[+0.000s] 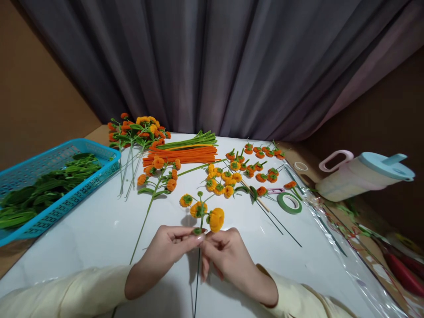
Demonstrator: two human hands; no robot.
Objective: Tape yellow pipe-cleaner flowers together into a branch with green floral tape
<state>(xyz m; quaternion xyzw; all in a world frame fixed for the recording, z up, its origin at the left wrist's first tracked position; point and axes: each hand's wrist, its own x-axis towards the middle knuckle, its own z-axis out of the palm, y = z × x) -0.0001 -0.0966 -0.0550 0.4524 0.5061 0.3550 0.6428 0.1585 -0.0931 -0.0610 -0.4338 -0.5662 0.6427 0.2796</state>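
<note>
Above the table's near middle I hold a yellow flower spray (217, 219), made of fuzzy pipe-cleaner heads on a thin dark wire stem. My left hand (170, 247) pinches the stem just below the heads, with a small green flower base (197, 231) at its fingertips. Against it, my right hand (228, 254) has thumb and fingers closed at the same point of the stem. The wire runs down between both hands. Left of them lies a finished-looking orange flower stem (154, 194) with green leaves. Just beyond are several loose yellow flower heads (218, 188).
A blue basket (114, 155) of green leaves stands left. Bundled orange pipe cleaners (185, 154) and a flower bunch (132, 130) lie at the back. Rightward are orange heads (261, 177), green tape (281, 204), dark wires (285, 227), plastic wrap (357, 282) and a lidded cup (357, 174).
</note>
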